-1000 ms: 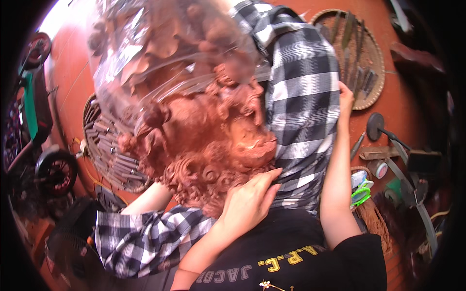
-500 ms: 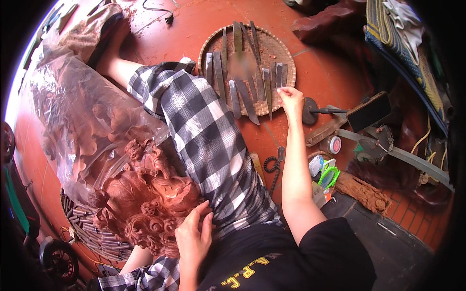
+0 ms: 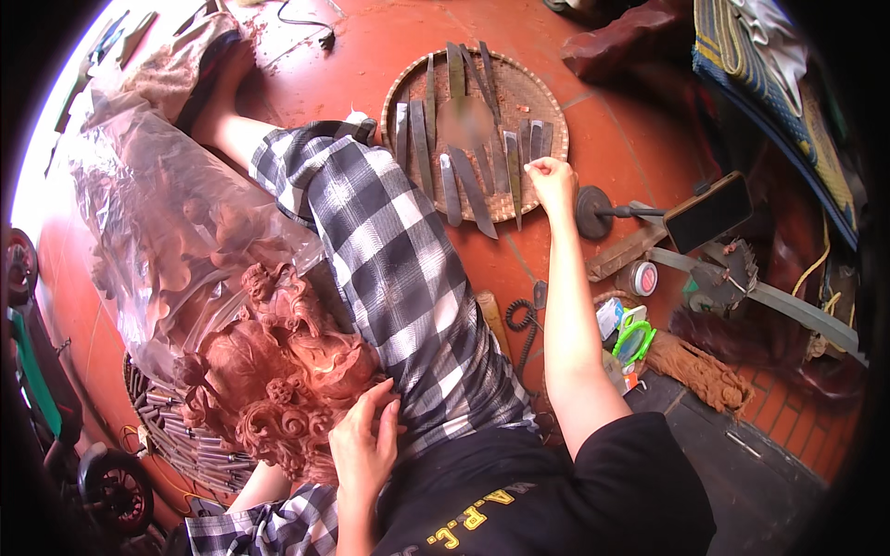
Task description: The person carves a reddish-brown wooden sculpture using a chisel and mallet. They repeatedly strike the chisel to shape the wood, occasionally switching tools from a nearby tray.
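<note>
A reddish-brown wood carving (image 3: 278,375) with curls and small figures rests by my lap, partly under clear plastic sheeting (image 3: 158,213). My left hand (image 3: 364,443) lies at its near right edge, fingers loosely stretched and holding nothing I can see. My right arm reaches out to a round woven tray (image 3: 401,85). At the tray's right rim, my right hand (image 3: 553,188) has thumb and fingertips pinched together; whatever is between them, if anything, is hidden. Beside those fingertips is a long narrow metal blade (image 3: 513,176). Several more flat blades (image 3: 475,195) are spread over the tray.
Right of the tray stands a phone (image 3: 709,213) on a round-based holder (image 3: 594,212). Nearer me are a small round jar (image 3: 640,277), bright green scissors-like handles (image 3: 634,342) and a carved wood piece (image 3: 700,371). A round rack of slim tools (image 3: 185,426) sits left, below the carving.
My right hand has shifted slightly left and up at the tray's rim, its fingers still pinched. My left hand stays by the carving. The whole view has moved a little.
</note>
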The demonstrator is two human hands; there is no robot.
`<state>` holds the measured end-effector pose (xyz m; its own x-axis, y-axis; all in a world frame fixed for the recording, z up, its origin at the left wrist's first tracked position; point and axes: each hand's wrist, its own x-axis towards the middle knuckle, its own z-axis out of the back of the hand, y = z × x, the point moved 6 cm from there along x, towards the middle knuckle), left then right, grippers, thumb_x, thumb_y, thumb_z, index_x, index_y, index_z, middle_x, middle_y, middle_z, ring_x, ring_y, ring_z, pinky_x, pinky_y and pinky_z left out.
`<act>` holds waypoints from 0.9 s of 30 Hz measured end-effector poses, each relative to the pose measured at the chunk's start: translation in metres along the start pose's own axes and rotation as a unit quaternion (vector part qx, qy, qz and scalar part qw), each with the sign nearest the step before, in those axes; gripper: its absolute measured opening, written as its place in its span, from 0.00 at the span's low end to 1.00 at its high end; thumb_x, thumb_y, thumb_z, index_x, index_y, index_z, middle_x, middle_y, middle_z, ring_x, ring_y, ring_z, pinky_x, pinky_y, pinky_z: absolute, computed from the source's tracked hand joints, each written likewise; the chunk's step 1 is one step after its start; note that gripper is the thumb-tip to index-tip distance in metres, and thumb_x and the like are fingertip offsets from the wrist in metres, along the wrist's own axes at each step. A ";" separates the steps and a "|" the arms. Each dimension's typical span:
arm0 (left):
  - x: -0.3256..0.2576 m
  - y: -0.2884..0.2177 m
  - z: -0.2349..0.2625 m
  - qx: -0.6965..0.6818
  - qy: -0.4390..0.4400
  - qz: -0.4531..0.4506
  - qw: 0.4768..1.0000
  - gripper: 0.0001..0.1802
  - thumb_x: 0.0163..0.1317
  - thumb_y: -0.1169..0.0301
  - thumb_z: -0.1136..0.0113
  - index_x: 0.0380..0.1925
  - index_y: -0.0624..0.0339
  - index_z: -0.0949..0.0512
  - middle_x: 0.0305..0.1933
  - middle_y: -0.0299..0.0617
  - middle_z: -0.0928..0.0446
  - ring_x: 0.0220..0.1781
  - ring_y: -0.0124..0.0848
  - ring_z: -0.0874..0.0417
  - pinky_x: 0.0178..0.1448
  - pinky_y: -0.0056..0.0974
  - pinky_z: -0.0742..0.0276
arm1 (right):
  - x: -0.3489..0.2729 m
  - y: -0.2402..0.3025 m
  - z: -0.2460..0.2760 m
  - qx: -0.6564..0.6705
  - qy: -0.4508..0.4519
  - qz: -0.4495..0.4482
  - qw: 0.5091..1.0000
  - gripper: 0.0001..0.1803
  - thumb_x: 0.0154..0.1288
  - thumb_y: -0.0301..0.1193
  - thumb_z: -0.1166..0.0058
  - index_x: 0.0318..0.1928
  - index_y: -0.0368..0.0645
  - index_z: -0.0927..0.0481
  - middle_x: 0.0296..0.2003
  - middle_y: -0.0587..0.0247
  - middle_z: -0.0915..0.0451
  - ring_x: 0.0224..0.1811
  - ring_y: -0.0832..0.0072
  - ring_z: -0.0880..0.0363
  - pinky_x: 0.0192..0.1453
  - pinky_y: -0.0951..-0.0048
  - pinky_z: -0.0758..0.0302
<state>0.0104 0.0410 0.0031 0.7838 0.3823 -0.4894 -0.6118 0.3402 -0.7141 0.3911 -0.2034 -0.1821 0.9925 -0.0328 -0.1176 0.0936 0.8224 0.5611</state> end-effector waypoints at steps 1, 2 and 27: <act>0.001 0.000 0.000 -0.005 0.000 0.005 1.000 0.14 0.70 0.73 0.39 0.54 0.60 0.19 0.38 0.44 0.13 0.27 0.31 0.10 0.35 0.35 0.18 | 0.007 0.000 -0.006 0.013 0.010 0.001 1.000 0.09 0.59 0.38 0.30 0.34 0.48 0.10 0.30 0.57 0.11 0.35 0.62 0.11 0.42 0.62 0.18; 0.001 -0.001 -0.001 -0.010 0.000 0.009 1.000 0.14 0.70 0.73 0.39 0.54 0.60 0.19 0.38 0.45 0.13 0.27 0.31 0.10 0.35 0.35 0.18 | 0.013 0.000 -0.010 0.026 0.020 0.001 0.999 0.09 0.59 0.38 0.30 0.34 0.48 0.10 0.30 0.57 0.11 0.35 0.62 0.11 0.42 0.62 0.18; 0.001 -0.001 -0.001 -0.019 0.019 0.037 0.999 0.14 0.72 0.75 0.42 0.55 0.66 0.20 0.42 0.48 0.12 0.29 0.32 0.09 0.35 0.32 0.18 | -0.004 0.122 -0.131 -0.058 0.176 0.054 0.981 0.17 0.46 0.44 0.21 0.29 0.46 0.09 0.31 0.53 0.11 0.38 0.61 0.10 0.50 0.61 0.16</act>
<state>0.0125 0.0400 0.0027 0.7410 0.3718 -0.5592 -0.6638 0.2794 -0.6937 0.3879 -0.0285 -0.2205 0.9058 0.2399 -0.3493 -0.0407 0.8698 0.4917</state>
